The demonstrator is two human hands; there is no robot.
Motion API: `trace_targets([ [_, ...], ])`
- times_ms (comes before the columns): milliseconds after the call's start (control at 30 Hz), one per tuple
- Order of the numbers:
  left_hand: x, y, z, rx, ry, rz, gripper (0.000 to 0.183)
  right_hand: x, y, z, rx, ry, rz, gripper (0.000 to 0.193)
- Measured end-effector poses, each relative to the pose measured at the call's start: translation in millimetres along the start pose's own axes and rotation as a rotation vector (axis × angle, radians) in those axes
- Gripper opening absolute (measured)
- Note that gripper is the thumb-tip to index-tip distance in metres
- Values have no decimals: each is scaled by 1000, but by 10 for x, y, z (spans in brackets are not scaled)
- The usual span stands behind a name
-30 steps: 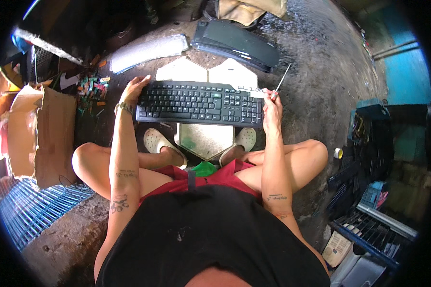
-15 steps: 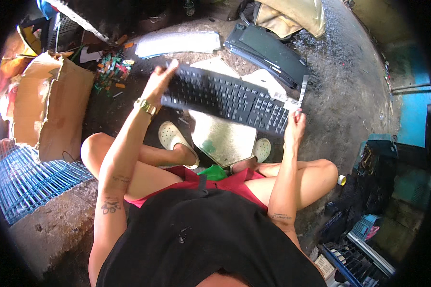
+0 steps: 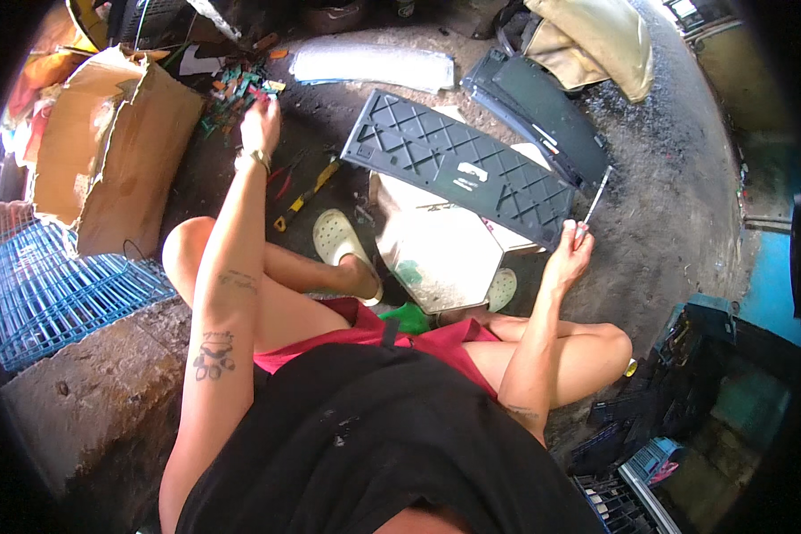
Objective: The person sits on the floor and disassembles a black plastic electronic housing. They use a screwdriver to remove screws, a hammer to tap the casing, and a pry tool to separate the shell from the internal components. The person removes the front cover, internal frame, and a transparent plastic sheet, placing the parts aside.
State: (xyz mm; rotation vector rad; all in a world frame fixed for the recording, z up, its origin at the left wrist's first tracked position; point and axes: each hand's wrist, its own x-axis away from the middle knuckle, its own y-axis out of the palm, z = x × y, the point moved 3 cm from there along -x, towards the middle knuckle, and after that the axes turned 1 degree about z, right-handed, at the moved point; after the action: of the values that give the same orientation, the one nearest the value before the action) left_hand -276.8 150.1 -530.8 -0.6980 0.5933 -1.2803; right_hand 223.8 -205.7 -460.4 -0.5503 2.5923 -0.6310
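A black keyboard [image 3: 445, 169] lies keys down, its ribbed underside up, slanting across a whitish board [image 3: 436, 254] between my feet. At its right end my right hand [image 3: 571, 256] is closed, with the thin metal shaft of what looks like a screwdriver [image 3: 599, 196] sticking out beyond my fingers. Its handle is hidden in the hand, and the fingertips are close to the keyboard's corner. My left hand [image 3: 260, 132] is stretched out at the far left, fingers drawn together at the edge of a heap of small coloured pieces [image 3: 231, 93]; whatever they hold is too small to make out.
A yellow-and-black tool [image 3: 307, 196] lies left of the board, beside red-handled pliers [image 3: 280, 182]. Beyond the keyboard are stacked clear sheets [image 3: 374, 69] and black panels [image 3: 543, 111]. A cardboard box [image 3: 116, 151] and a blue wire rack [image 3: 71, 280] stand at left.
The keyboard, held up keys upward in both hands before, is now turned over and resting on the board. My left hand has left it and moved out to the coloured pieces.
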Motion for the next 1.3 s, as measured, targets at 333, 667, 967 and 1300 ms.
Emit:
trace_targets([
  [333,1249,1358,-1209,-704,-157,-647,71,1208,332,-586,200,-415,-894,35],
  [667,690,901,-725,-565,69,-822,55,831,192,-809,180,-416,-725,40],
  [967,95,-1180,877,-51,195,-553,31,1169,533,-1589,-456,4,-1045,42],
  [1300,2120,118,3140,-326,1128,-767,109,-154,-971,-1489,-1224,399,-61,22],
])
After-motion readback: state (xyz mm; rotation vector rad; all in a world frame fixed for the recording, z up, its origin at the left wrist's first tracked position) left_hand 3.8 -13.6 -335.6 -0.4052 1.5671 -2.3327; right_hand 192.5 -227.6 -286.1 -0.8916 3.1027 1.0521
